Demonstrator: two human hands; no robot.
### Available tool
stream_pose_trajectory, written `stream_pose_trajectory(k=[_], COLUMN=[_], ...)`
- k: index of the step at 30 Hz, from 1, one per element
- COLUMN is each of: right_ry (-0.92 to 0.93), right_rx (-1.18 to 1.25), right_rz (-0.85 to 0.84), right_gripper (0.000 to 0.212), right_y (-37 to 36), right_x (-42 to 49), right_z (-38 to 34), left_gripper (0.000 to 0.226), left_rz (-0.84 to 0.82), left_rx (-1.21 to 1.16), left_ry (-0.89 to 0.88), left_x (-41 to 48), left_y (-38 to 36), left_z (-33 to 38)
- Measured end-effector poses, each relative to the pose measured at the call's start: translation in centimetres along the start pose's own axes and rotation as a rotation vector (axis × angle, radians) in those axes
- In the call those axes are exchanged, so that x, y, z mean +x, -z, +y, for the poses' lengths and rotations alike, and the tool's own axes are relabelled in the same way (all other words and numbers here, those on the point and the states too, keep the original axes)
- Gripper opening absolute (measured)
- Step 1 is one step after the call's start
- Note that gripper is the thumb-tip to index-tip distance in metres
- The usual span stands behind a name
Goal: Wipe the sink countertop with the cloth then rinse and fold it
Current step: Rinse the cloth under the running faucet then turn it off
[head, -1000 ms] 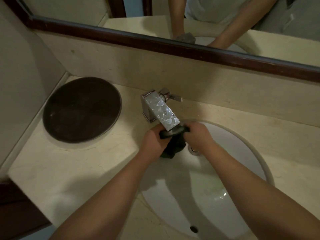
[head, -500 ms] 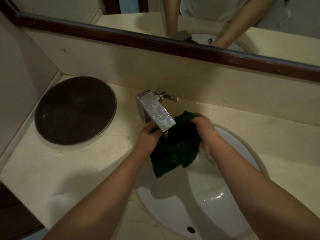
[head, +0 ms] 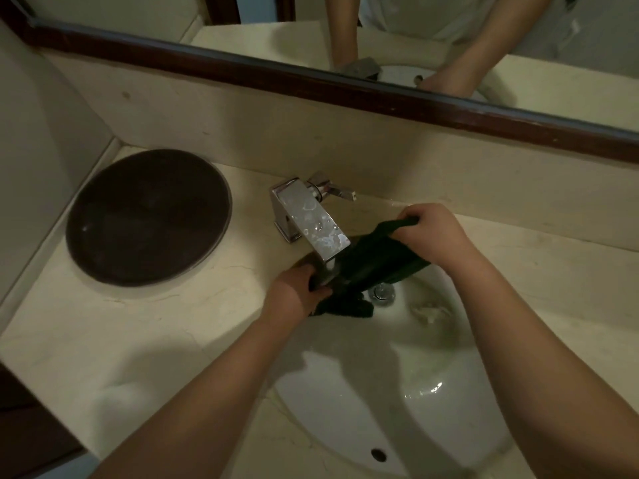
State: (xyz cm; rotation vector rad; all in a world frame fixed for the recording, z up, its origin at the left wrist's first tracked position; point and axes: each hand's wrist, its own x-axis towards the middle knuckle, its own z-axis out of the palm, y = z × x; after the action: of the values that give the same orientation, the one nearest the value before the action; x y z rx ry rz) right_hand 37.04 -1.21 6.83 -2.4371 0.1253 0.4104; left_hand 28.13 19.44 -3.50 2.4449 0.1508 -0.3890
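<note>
Head view | step: rinsing, by the look of it | dark green cloth (head: 380, 261) stretched over smooth white sink (head: 363, 392), just under shiny square tap (head: 307, 216) | left hand (head: 290, 299) curled tight round low end, right hand (head: 432, 233) curled round high end | soft, floppy, wet-looking | next: likely squeeze out, then fold flat

The countertop (head: 114, 340) was of pale cream stone with thin veins. On its left part, toward the far corner, a dark round disc (head: 148, 216) lay flat. A chrome faucet (head: 304, 216) stood at the back edge, near the disc, and a white oval basin (head: 397, 402) was set into the right part.
</note>
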Motion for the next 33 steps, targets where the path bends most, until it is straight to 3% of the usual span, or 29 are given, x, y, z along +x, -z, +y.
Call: stream_pose_trajectory(k=[2,4,5,7,9,12,14,16,19,22,25,27,29,31,33], right_ry=[-0.018,-0.048,-0.066,-0.122,-0.173,-0.310,-0.437,-0.524,-0.598,-0.606,-0.533,-0.468,-0.372,-0.418,-0.582], right_rx=[0.086,0.196,0.257,0.406,0.632,1.201,1.501,1.639,1.795,1.815,1.769,1.725,1.564,1.358,1.262], right_rz=[0.021,0.009,-0.017,-0.134,-0.268,-0.351,-0.374,-0.392,-0.442,-0.476,-0.441,-0.450,-0.488,-0.450,-0.416], right_gripper=[0.006,0.009,0.012,0.018,0.022,0.028,0.030,0.025,0.022,0.021,0.015,0.025,0.034,0.045,0.058], right_y=[0.2,0.1,0.1,-0.2,-0.8,-2.6,-4.2,-5.5,-6.3,-6.5,-6.9,-6.6,-6.2,-7.1,-9.1], right_x=[-0.4,-1.0,-1.3,-2.1,-3.0,-3.8,-4.0,-4.0,-3.7,-3.3,-3.1,-2.7,-2.7,-2.4,-2.2], right_z=[0.1,0.2,0.3,0.2,0.0,-0.3,-0.3,-0.4,-0.4,-0.3,-0.1,1.2,2.8,4.4,4.6], left_gripper=[0.031,0.030,0.028,0.016,0.024,0.053,0.051,0.041,0.032,0.040,0.037,0.036,0.037,0.042,0.027], left_rz=[-0.138,-0.162,-0.126,-0.003,0.050,-0.088,-0.181,-0.195,-0.064,-0.127,-0.208,-0.292,-0.319,-0.279,-0.204], left_rx=[0.224,0.186,0.032,-0.502,-0.957,-1.460,-1.659,-1.586,-1.266,-1.254,-1.568,-1.799,-1.878,-1.798,-1.807], left_ry=[-0.034,0.008,0.074,0.258,0.421,0.458,0.512,0.516,0.430,0.494,0.518,0.569,0.583,0.571,0.570], left_x=[0.3,0.3,0.5,1.1,1.3,1.3,1.1,1.0,1.1,1.2,1.1,0.9,1.5,1.9,2.0], left_y=[-0.6,-1.2,-1.4,-1.2,-0.8,-1.0,-0.7,-1.1,-2.5,-3.8,-4.5,-3.6,-2.8,-2.0,-2.0], left_z=[0.0,0.0,0.0,0.2,0.9,1.6,2.5,2.8,3.8,4.5,3.6,2.9,2.3,2.1,2.4])
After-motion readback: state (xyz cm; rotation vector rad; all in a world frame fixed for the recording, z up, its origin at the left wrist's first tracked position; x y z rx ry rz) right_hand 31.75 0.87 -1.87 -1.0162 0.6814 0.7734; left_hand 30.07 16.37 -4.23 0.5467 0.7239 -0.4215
